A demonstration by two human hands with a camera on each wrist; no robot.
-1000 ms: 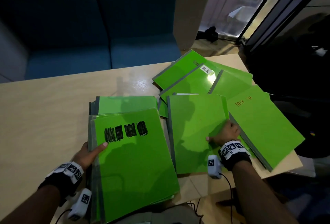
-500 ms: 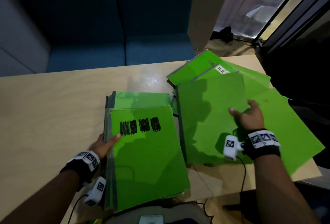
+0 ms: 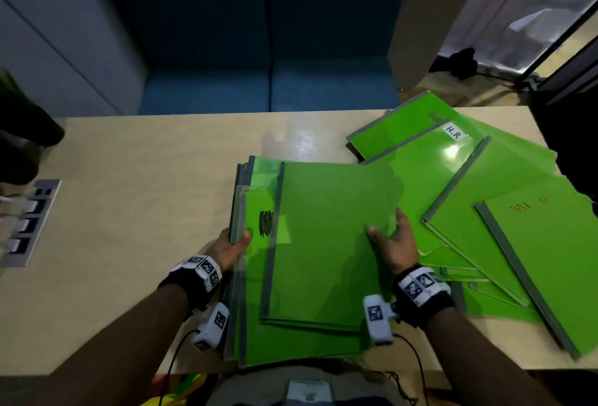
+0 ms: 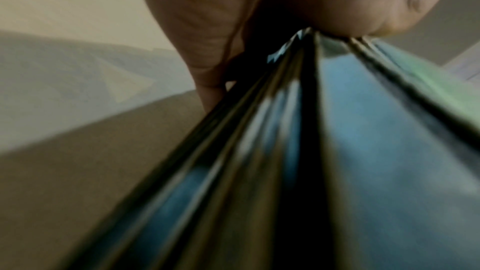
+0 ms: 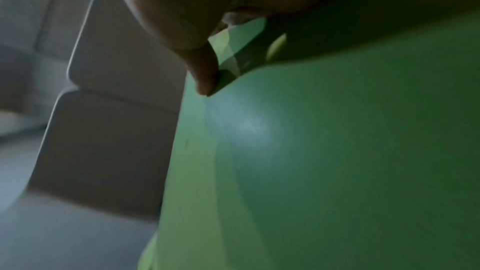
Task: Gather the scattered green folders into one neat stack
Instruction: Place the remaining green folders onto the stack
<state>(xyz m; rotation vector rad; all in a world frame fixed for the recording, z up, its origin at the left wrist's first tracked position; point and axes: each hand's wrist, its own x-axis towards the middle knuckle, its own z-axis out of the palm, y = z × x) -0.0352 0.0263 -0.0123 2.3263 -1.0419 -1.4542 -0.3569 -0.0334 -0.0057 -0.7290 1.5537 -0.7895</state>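
A: Where do the folders stand?

B: One green folder [image 3: 326, 237] lies across the top of the stack [image 3: 255, 334], skewed a little right of it, so its grey spine covers most of the black scribble on the folder beneath. The stack sits at the near edge of the tabletop [image 3: 129, 211], just in front of the person.

A: And the hands?

B: Well apart, one on each side. The left hand [image 3: 231, 248] grips the stack's left edge, thumb on top and fingers tucked under; the left wrist view shows several spines pinched together there. The right hand [image 3: 391, 244] has its thumb on the face of the top folder at its right edge. The right wrist view seems to show fingers under that edge, so I'd judge it a pinch, though the picture is blurred.

A: What's left to gather?

B: A fan of folders to the right, overlapping at angles. The far one [image 3: 398, 124] lies under one labelled "H.R" [image 3: 420, 159]. Nearer come a larger one [image 3: 479, 198] and one with orange writing [image 3: 550, 260], which reaches the tabletop's right edge. Thin edges of more peek out beneath; I can't count them.

A: So how far along?

B: Roughly halfway, I'd say. The stack holds several folders, but its layers are stepped at the far end, not flush. The top folder needs squaring, then at least four more need bringing across, then a final tidy of the edges.
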